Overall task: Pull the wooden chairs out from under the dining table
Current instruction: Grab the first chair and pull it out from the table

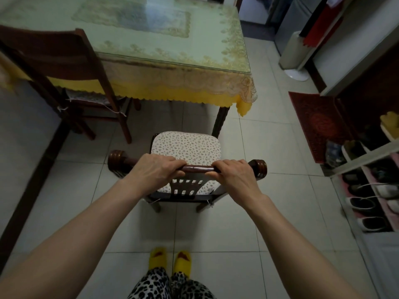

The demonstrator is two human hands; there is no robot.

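Head view: at centre frame, the left hand [155,169] and right hand [234,172] each clasp the turned, glossy top rail [195,168] of a dark wooden chair [185,167], its speckled cushion clear of the table [172,67]. A second chair [64,67], upper left, remains tucked under the lace-edged cloth.

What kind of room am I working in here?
Most likely a home dining area by an entryway: a dining table under a lace cloth, wooden chairs, a shoe rack full of shoes and a red doormat on tiled floor.
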